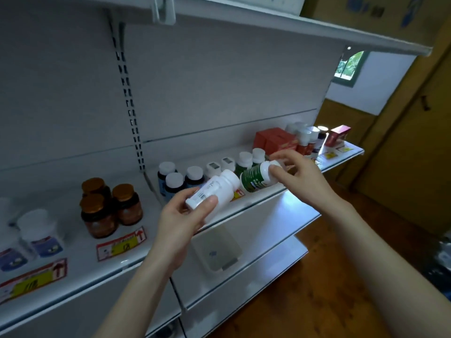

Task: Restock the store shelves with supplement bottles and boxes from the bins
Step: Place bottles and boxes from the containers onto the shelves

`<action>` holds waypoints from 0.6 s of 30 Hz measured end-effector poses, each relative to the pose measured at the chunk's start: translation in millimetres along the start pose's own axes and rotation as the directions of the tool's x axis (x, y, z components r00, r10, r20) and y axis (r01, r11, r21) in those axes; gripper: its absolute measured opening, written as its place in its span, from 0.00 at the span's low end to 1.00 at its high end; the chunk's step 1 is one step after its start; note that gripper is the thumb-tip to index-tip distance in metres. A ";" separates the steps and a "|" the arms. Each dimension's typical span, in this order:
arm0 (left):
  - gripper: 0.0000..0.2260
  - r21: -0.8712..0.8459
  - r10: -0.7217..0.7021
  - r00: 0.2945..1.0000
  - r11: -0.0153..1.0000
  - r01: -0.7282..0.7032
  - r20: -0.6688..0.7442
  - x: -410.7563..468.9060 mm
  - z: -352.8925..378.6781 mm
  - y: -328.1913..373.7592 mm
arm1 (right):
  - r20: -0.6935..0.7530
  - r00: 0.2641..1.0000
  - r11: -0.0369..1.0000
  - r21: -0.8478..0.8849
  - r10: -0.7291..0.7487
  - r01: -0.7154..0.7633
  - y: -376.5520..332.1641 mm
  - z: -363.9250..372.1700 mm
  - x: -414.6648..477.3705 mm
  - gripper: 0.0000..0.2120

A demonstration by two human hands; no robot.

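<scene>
Here, both hands are raised just in front of the white shelf (pixel 73 251). The left hand (pixel 180 223) curls its fingers and thumb round a plain white bottle (pixel 216 190), which is tilted with its cap pointing up and right over the shelf's front edge. The right hand (pixel 301 178) pinches the white cap end of a green-labelled bottle (pixel 255 179), which lies tilted just above the shelf's front lip with its base toward the white bottle; whether the two bottles touch I cannot tell. Under the shelf, on a lower level, sits a clear plastic bin (pixel 216 250). On the shelf, toward its left end, stand blue-labelled bottles (pixel 42 239), then three amber bottles (pixel 109 208) with bronze caps behind a red-and-yellow price tag (pixel 120 243). Further along the shelf, behind the hands, stand dark blue bottles (pixel 174 184) with white caps, two small white bottles (pixel 219 167) and green bottles (pixel 245 162). At the shelf's far right end are red boxes (pixel 273 140) and a cluster of white-capped bottles (pixel 305 135).
</scene>
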State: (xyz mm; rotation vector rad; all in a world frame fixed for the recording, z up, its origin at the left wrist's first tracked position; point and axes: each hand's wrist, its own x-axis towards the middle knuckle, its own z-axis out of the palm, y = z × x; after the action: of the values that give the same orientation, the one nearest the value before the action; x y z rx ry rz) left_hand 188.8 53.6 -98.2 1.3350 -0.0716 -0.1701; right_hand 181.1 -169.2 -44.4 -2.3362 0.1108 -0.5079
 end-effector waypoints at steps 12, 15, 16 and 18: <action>0.25 0.144 0.114 0.976 0.986 -0.088 -0.187 68.4 69.8 -20.0 | 0.010 0.965 0.964 0.041 -0.261 0.261 65.7 -8.3 127.9 0.13; 0.29 0.050 0.078 0.950 0.997 -0.066 -0.301 83.0 91.3 -28.7 | 0.035 0.947 0.945 0.091 -0.318 0.314 82.0 -9.7 165.5 0.13; 0.26 0.038 0.078 0.940 0.997 -0.069 -0.332 86.3 97.0 -31.0 | 0.053 0.941 0.938 0.116 -0.333 0.326 85.7 -9.7 177.2 0.13; 0.22 0.063 0.094 0.916 0.995 -0.076 -0.389 89.0 106.8 -34.5 | 0.126 0.930 0.936 0.125 -0.345 0.330 91.9 -7.0 198.5 0.13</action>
State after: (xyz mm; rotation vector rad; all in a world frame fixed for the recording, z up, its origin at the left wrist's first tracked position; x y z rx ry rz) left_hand 257.7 -71.3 -110.8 1.3872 0.2068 0.1767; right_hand 366.7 -285.0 -37.4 -2.2910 -0.3860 -0.4919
